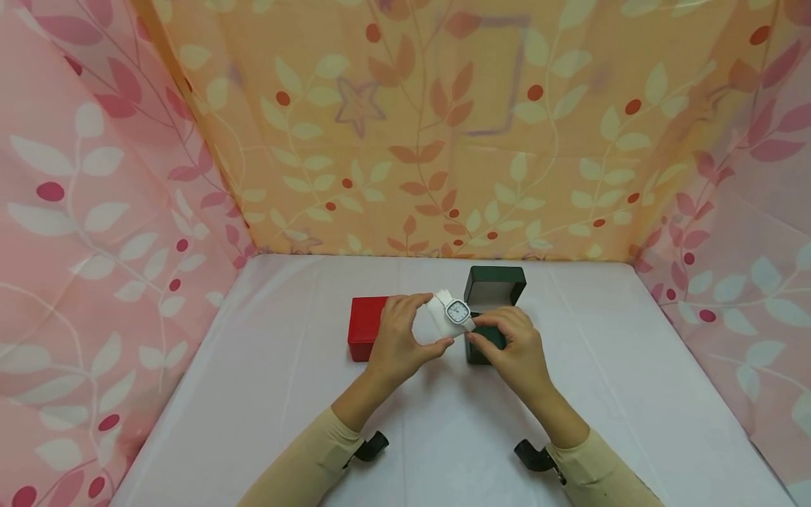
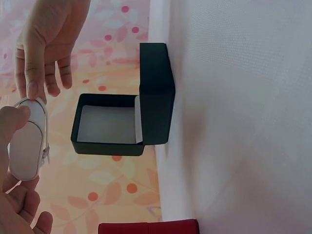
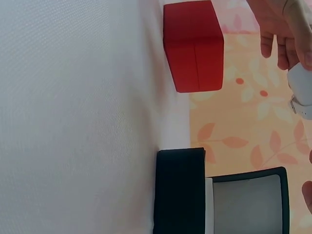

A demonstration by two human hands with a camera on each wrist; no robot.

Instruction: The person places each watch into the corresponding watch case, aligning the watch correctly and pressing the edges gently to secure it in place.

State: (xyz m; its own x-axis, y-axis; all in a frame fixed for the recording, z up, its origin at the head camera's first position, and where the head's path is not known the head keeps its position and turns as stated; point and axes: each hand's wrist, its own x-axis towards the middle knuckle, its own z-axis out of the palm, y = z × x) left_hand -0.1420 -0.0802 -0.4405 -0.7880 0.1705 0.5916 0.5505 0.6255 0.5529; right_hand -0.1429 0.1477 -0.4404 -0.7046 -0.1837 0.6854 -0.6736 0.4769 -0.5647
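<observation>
Clock reference: head view, centred on the watch.
Watch (image 1: 457,310): strapped round a white cushion (image 1: 443,322), raised above the tabletop (image 1: 443,436), between the two boxes.
Dial (image 1: 457,311): faces up, toward the head camera; numeral orientation too small to read.
Strap long axis: 10:30 to 4:30.
Buckle (image 2: 45,153): on the underside of the cushion, seen in the left wrist view.
Left hand (image 1: 396,341): part-open in a C; thumb and fingers grip the cushion by its edges, from 8 o'clock.
Right hand (image 1: 518,341): thumb and forefinger nearly closed, pinching the strap end at 4 o'clock; other fingers free.
Red box (image 1: 365,327): 9 o'clock, closed.
Green box (image 1: 478,357): 3 o'clock, lid (image 1: 497,276) raised.
</observation>
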